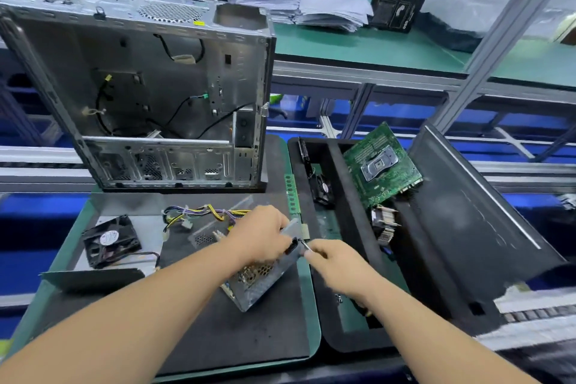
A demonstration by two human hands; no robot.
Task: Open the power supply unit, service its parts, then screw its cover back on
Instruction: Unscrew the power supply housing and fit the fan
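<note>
The grey metal power supply unit rests tilted on one corner on the black mat, its honeycomb grille facing me. My left hand grips its top edge from above. My right hand pinches a thin metal tool, apparently a screwdriver, with its tip at the unit's upper right corner beside my left fingers. The unit's yellow and black cable bundle trails off behind it. To the left, a black fan lies on a bent grey metal cover.
An empty computer case stands upright behind the mat. On the right, a black foam tray holds a green motherboard, a small fan and a heatsink. A black side panel leans beside it. A RAM stick lies between mat and tray.
</note>
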